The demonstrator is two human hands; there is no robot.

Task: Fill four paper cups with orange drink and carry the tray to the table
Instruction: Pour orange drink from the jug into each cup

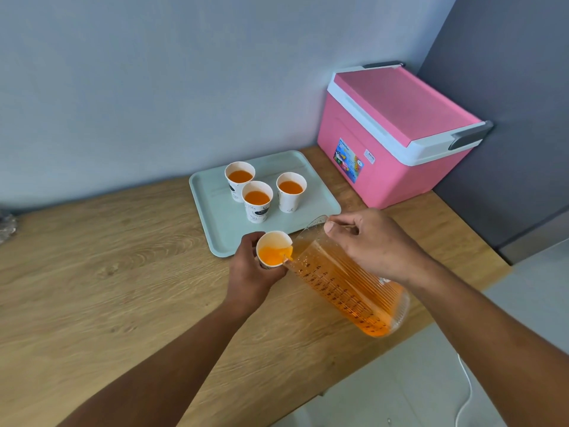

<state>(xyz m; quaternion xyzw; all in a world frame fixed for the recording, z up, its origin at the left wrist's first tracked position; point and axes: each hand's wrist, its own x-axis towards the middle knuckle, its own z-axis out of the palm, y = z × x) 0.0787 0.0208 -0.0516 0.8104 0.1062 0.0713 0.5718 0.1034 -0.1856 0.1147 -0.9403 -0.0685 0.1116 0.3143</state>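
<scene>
Nearest, the right hand (374,241) has its fingers curled around the upper part of a clear ribbed plastic measuring jug (345,282) of orange drink, tilted leftward so its spout rests just over the rim of the fourth white paper cup (273,249). The left hand (252,269) wraps around that cup from its near left side and holds it above the wooden counter (107,272), just at the near edge of the tray; orange drink pools in it, partly filled. To pour well, the tilt should, in judgement, be kept shallow and the spout close to the rim, levelling the jug once the liquid matches the other cups; a firm but light hold avoids crushing the paper wall. Farther back, the pale green rectangular plastic tray (311,167) carries three printed white paper cups (257,200), upright, close together and already filled. The fourth belongs beside them before the tray is lifted. Far right, a pink cooler box with a white-rimmed lid (397,134) stands in the corner, near the tray's right side.
</scene>
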